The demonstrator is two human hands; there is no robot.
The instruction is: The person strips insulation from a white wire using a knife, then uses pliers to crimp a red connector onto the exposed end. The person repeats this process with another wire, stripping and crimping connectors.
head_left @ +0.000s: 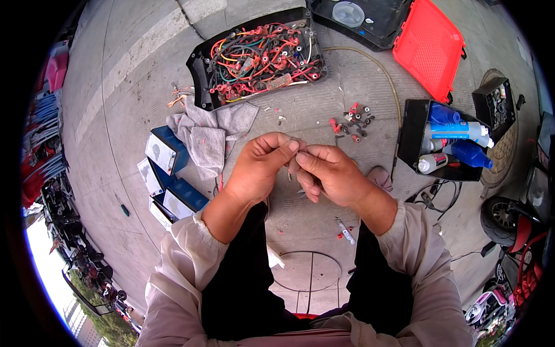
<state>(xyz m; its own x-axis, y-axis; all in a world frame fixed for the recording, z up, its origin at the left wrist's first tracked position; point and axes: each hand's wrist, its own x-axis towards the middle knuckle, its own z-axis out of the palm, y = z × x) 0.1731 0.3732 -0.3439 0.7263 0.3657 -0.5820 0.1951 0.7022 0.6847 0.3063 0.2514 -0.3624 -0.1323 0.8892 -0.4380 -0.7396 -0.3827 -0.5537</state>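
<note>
Both hands meet above the pavement (115,87): left hand (257,168) and right hand (329,173) press fingertips together, pinching something too small to identify. Beyond them lies a black tray of tangled wires (257,58), with a grey rag (211,133) on its near left. Right of the tray sits a black box of bottles (445,139). Small red connectors (352,121) lie between tray and box.

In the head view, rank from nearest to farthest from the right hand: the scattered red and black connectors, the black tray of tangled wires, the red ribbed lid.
1. Scattered red and black connectors, just above the right hand.
2. Black tray of tangled wires, upper left.
3. Red ribbed lid, upper right.
</note>
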